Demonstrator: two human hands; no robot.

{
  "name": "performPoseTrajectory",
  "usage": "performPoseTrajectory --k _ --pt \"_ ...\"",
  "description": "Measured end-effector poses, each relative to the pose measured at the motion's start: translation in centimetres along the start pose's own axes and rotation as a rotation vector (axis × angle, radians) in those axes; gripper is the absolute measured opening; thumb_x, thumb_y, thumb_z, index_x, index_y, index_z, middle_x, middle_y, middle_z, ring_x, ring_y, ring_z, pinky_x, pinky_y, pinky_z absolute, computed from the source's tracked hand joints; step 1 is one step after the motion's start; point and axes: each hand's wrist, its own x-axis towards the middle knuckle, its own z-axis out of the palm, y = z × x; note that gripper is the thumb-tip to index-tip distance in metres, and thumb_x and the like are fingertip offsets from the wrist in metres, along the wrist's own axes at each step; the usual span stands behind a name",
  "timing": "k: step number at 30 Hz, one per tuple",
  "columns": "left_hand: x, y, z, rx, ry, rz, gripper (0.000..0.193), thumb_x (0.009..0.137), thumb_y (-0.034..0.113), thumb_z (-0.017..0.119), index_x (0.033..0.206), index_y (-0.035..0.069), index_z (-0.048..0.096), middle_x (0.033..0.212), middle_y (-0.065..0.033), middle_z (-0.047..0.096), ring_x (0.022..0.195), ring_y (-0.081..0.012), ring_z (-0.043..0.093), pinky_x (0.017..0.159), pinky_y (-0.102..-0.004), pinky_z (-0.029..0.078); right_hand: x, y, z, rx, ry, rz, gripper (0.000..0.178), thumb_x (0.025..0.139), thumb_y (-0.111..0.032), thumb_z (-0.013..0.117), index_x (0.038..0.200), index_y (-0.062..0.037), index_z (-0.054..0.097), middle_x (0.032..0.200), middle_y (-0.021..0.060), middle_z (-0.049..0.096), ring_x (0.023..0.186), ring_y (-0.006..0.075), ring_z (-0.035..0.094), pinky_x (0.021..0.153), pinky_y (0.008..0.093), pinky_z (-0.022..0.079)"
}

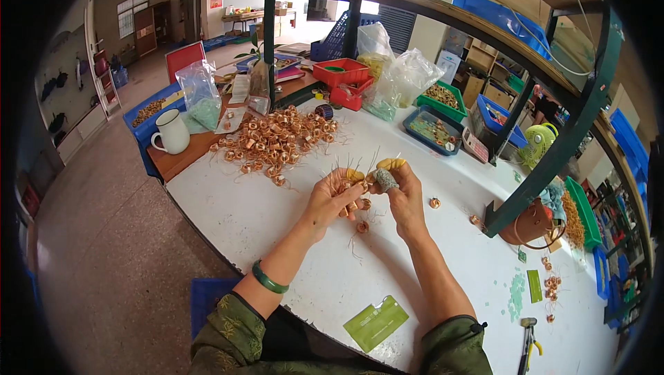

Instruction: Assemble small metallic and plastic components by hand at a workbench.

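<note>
Several copper wire coils (351,207) with long thin leads are gathered in my left hand (330,198), its fingers closed round them. My right hand (404,198) meets it, pinching at one coil held between the two hands; the exact grip is partly hidden. Yellow covers sit on fingertips of both hands, and a grey cover (385,180) is on my right thumb. Just below my hands, a loose coil (362,226) lies on the white table (277,216). Beyond my left hand spreads a large heap of similar coils (277,136). One more coil (434,203) rests right of my right hand.
A green card (375,323) lies near the front edge. At right are a hammer (528,337), pliers (536,354), a brown bag (529,223) and a dark shelf post (553,133). Behind stand plastic bags (401,81), a dark tray (434,131) and a white mug (172,133).
</note>
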Motion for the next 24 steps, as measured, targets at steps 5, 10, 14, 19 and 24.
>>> performPoseTrajectory --k 5,10,14,19,24 --pt "0.0 -0.2 -0.2 -0.001 -0.015 -0.011 0.023 0.086 0.012 0.067 0.108 0.008 0.06 0.08 -0.0005 0.064 0.058 -0.0043 0.053 0.045 -0.0152 0.041 -0.2 -0.7 0.2 -0.102 -0.001 -0.064 0.032 0.079 0.011 0.043 0.105 -0.0022 0.057 0.091 0.009 0.064 0.077 0.0151 0.057 0.072 0.0255 0.046" --pt "-0.1 -0.1 0.3 0.086 -0.086 -0.058 0.022 0.086 0.01 0.067 0.107 0.009 0.061 0.079 0.0002 0.064 0.056 -0.0045 0.052 0.047 -0.0162 0.042 -0.3 0.0 -0.4 -0.434 -0.105 -0.165 0.035 0.079 0.011 0.043 0.108 -0.0014 0.058 0.093 0.0092 0.065 0.079 0.0167 0.059 0.075 0.0255 0.046" --pt "0.3 -0.8 -1.2 0.195 -0.099 -0.1 0.02 0.084 0.012 0.07 0.102 0.009 0.063 0.079 0.0001 0.064 0.057 -0.0052 0.052 0.05 -0.0178 0.046 -0.7 -1.3 0.6 -0.571 -0.229 -0.153 0.039 0.078 0.012 0.043 0.111 -0.0015 0.059 0.097 0.0083 0.065 0.082 0.0177 0.06 0.077 0.0262 0.046" --pt "0.5 -0.6 -1.5 -0.052 0.02 -0.108 0.018 0.082 0.016 0.073 0.096 0.01 0.064 0.077 -0.0008 0.063 0.057 -0.006 0.053 0.051 -0.0193 0.047 0.0 -1.8 -0.6 -0.02 0.038 -0.055 0.039 0.075 0.011 0.046 0.107 -0.0023 0.065 0.099 0.0075 0.065 0.082 0.0197 0.059 0.078 0.0267 0.046" --pt "0.6 -0.4 -1.3 -0.169 0.167 -0.169 0.019 0.08 0.021 0.075 0.091 0.01 0.065 0.075 -0.0022 0.062 0.056 -0.0068 0.054 0.051 -0.0193 0.048 0.5 3.8 -4.2 -0.853 -0.119 -0.081 0.035 0.073 0.009 0.051 0.101 -0.0048 0.069 0.099 0.0081 0.064 0.08 0.0247 0.059 0.078 0.0294 0.048"
